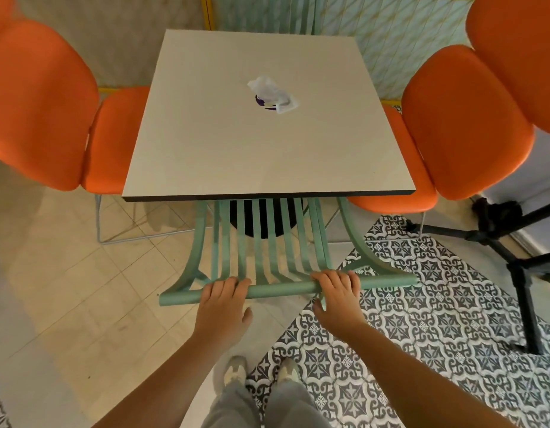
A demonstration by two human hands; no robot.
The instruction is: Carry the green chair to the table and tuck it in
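The green chair (277,248) stands at the near side of the square beige table (236,156), its slatted back facing me and its seat hidden under the tabletop. My left hand (222,304) grips the chair's top rail left of centre. My right hand (338,296) grips the same rail right of centre, fingers curled over it.
Orange chairs flank the table on the left (45,109) and right (465,125). A crumpled white wrapper (272,94) lies on the tabletop. A black tripod (514,261) stands on the patterned floor at right. My shoes (261,372) are just behind the chair.
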